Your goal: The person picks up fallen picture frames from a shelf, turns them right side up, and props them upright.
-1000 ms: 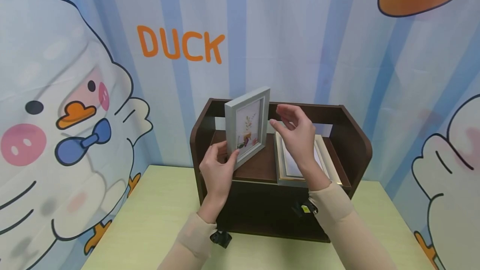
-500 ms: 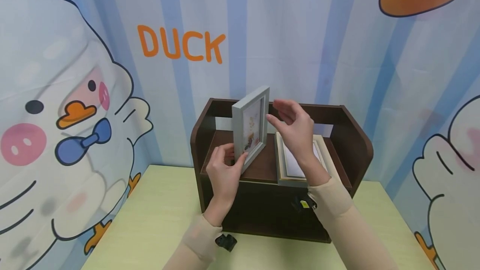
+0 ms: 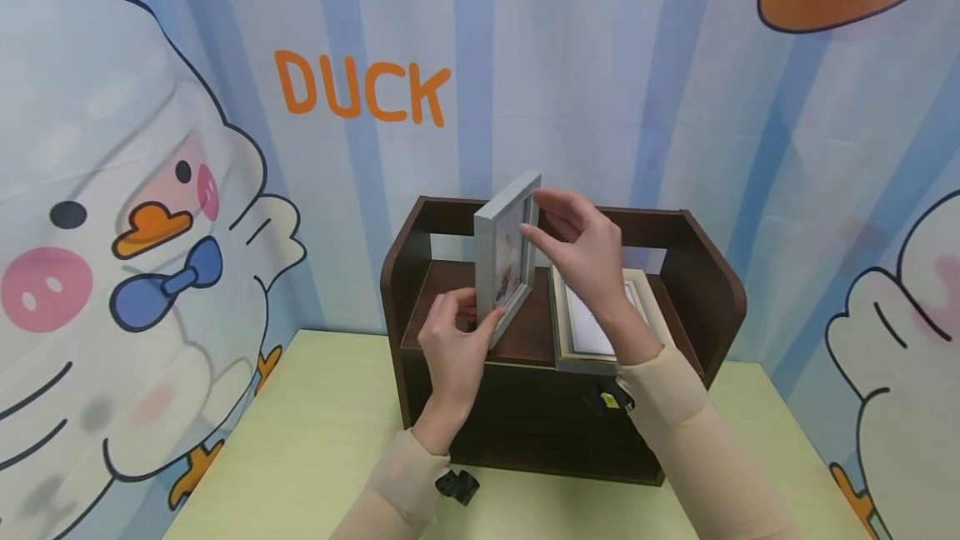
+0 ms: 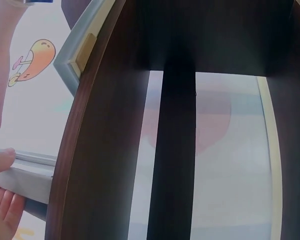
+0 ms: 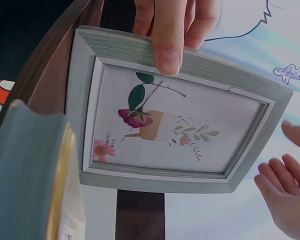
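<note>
In the head view my left hand (image 3: 453, 348) pinches a grey-green picture frame (image 3: 485, 265) by its lower near side, thumb on the front and fingers behind. The frame stands upright, turned sideways, over the upper shelf of a dark brown desktop shelf (image 3: 521, 336). Its picture (image 5: 165, 130), in the right wrist view, shows a pressed rose and printed flowers. My right hand (image 3: 588, 252) is beside the frame's far edge, fingers bent and thumb apart. In the right wrist view those fingertips (image 5: 290, 131) are just off the frame's end, holding nothing.
A stack of cream and grey frames (image 3: 651, 298) lies flat on the shelf's right half, its corner (image 4: 72, 65) jutting past the front edge in the left wrist view. The shelf has raised side panels (image 3: 701, 298) and stands on a pale yellow-green table (image 3: 315, 407) before a duck-print curtain.
My left hand has moved right, turning the frame more edge-on. The right hand has shifted slightly left and up, its fingertips now overlapping the frame's far edge in the head view.
</note>
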Demonstrator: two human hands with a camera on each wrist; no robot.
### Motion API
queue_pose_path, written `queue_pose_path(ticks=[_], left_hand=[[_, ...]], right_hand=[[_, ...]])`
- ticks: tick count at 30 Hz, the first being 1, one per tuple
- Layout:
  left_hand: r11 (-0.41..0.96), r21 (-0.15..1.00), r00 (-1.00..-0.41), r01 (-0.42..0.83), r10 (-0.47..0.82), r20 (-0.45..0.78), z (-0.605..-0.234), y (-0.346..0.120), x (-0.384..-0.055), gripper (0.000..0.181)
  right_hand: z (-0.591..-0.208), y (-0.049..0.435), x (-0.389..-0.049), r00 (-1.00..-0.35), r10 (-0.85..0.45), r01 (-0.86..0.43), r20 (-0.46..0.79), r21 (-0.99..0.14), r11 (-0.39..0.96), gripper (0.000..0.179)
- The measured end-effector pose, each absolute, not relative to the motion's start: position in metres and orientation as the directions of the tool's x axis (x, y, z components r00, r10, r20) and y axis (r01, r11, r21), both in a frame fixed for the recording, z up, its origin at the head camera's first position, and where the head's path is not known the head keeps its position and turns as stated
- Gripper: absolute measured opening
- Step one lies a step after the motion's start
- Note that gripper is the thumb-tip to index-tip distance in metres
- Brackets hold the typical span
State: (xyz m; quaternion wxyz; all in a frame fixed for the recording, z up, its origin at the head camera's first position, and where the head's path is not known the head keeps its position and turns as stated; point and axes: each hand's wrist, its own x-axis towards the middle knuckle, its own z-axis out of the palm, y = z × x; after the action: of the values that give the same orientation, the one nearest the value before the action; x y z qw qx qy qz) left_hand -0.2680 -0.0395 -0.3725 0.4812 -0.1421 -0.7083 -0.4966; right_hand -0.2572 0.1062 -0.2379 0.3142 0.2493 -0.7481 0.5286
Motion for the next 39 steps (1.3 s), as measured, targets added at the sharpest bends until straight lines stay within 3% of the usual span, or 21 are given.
queue_pose_path(ticks=[9,21,31,39], left_hand=[[0.432,0.586,-0.521,0.685,-0.271,0.809,-0.371,-0.038,-0.266,0.03],[0.36,0.609,-0.572,0.707,-0.215,0.791,-0.373,-0.037,-0.259,0.027],[0.318,0.621,-0.596,0.717,-0.185,0.782,-0.372,-0.031,-0.255,0.027],[0.3,0.625,-0.606,0.721,-0.164,0.778,-0.372,-0.024,-0.253,0.029]], right_hand=[[-0.234,0.102,-0.257,-0.675,-0.174,-0.724,0.717,-0.6,0.341,0.049],[-0.232,0.106,-0.256,-0.655,-0.228,-0.739,0.72,-0.55,0.389,0.054],[-0.251,0.12,-0.289,-0.59,-0.274,-0.795,0.76,-0.486,0.363,0.055],[-0.25,0.132,-0.291,-0.58,-0.314,-0.809,0.752,-0.483,0.336,0.054]])
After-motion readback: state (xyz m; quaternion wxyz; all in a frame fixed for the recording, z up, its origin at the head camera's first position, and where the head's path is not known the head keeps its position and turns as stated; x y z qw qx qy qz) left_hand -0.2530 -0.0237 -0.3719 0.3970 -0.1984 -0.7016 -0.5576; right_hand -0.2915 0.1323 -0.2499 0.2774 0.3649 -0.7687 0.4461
